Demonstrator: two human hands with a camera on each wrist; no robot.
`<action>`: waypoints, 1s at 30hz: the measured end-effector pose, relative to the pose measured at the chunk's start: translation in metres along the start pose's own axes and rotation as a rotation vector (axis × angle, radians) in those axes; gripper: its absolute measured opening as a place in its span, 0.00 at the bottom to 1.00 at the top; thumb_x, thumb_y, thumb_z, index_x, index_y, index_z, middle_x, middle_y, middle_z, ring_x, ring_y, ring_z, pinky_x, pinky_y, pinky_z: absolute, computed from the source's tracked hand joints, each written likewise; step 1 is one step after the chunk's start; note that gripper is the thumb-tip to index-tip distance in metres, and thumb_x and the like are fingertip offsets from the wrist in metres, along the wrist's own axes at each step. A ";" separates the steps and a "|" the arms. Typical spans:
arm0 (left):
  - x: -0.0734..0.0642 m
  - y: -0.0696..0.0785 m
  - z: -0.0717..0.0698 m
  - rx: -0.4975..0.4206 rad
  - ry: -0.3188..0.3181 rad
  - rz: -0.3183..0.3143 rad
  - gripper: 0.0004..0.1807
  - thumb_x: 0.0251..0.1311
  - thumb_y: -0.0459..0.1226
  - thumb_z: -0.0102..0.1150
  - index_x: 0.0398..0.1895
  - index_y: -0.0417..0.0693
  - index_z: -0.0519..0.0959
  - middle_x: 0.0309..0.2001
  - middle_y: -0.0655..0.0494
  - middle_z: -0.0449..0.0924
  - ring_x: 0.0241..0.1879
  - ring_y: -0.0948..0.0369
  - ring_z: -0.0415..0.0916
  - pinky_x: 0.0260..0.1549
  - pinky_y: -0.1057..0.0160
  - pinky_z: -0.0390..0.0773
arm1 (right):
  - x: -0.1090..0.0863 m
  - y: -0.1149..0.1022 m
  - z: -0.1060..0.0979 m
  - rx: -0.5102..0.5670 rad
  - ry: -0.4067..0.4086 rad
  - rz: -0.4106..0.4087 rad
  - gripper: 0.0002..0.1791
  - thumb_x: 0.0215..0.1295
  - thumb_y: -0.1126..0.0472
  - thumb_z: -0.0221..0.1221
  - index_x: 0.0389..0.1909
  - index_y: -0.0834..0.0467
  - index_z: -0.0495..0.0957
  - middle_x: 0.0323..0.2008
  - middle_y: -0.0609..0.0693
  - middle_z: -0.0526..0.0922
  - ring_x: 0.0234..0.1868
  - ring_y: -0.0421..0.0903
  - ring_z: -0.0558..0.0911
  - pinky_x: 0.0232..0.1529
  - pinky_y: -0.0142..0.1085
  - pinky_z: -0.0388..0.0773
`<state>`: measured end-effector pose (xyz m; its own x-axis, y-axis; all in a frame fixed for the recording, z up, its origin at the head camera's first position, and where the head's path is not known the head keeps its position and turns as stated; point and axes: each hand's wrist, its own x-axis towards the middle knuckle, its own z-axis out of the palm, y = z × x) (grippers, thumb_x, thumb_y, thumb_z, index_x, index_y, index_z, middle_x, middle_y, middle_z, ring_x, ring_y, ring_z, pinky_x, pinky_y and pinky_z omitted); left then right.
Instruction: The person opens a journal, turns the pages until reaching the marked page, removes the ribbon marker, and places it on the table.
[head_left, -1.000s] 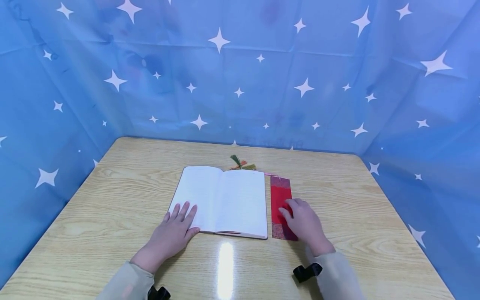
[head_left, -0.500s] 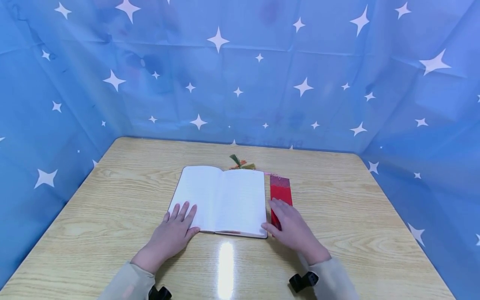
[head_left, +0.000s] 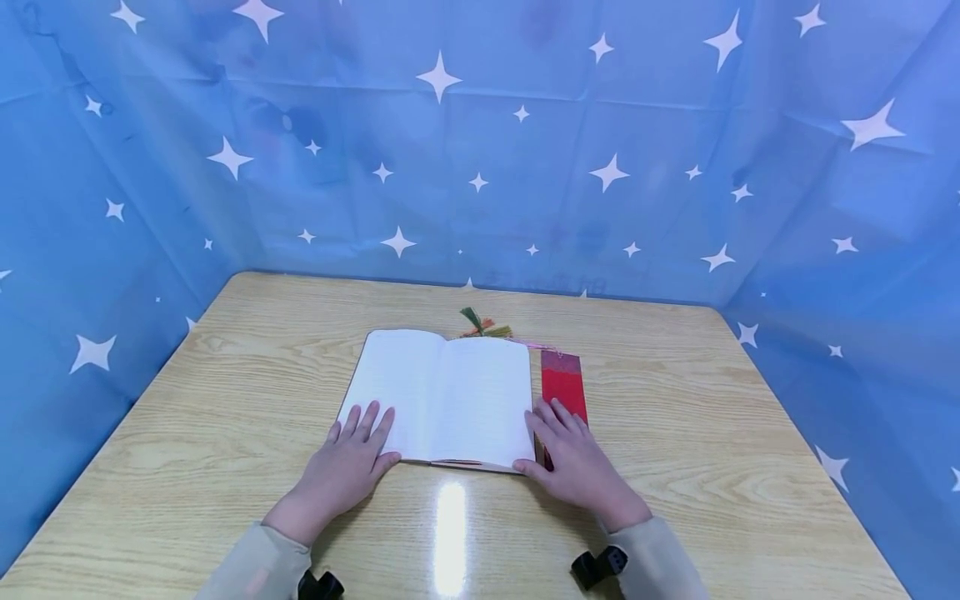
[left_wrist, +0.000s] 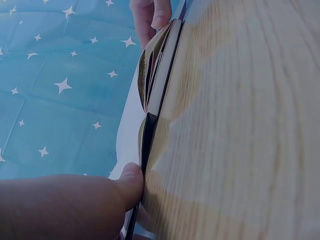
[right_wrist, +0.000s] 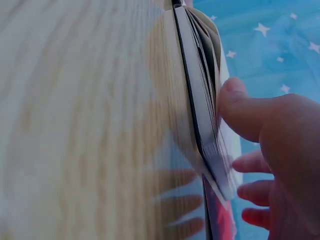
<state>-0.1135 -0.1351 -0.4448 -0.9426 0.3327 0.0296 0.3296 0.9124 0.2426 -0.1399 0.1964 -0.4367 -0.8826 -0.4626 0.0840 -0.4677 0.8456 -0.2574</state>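
The open book (head_left: 442,392) lies between the two hands, just ahead of them. The left hand (head_left: 341,471) rests with fingers spread on the near corner of the left page, thumb at the near edge. The right hand (head_left: 573,462) is relaxed and fairly wide, fingertips and thumb touching the right page's outer edge. Under and beyond the right hand lies a red card (head_left: 562,387), its near part hidden. Tassels (head_left: 495,331) stick out past the book's far edge, well ahead of both hands.

Faint lines cross the pages, too pale to read; faint characters on the starry curtain (head_left: 480,142), far ahead of the hands, are unreadable too.

Only the wrist views show the dark cover (left_wrist: 148,132) edge-on and gaps between the bulging pages, beside the right thumb.
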 end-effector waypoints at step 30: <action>0.000 0.000 0.000 -0.005 -0.018 -0.011 0.33 0.69 0.51 0.41 0.70 0.41 0.56 0.69 0.39 0.51 0.68 0.40 0.45 0.60 0.38 0.51 | 0.009 -0.004 -0.005 -0.005 -0.079 0.001 0.46 0.53 0.32 0.58 0.65 0.59 0.65 0.67 0.54 0.63 0.70 0.58 0.51 0.66 0.54 0.49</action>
<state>-0.1137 -0.1350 -0.4443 -0.9449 0.3273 0.0094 0.3194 0.9147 0.2476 -0.1459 0.1901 -0.4303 -0.8764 -0.4815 0.0072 -0.4674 0.8471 -0.2529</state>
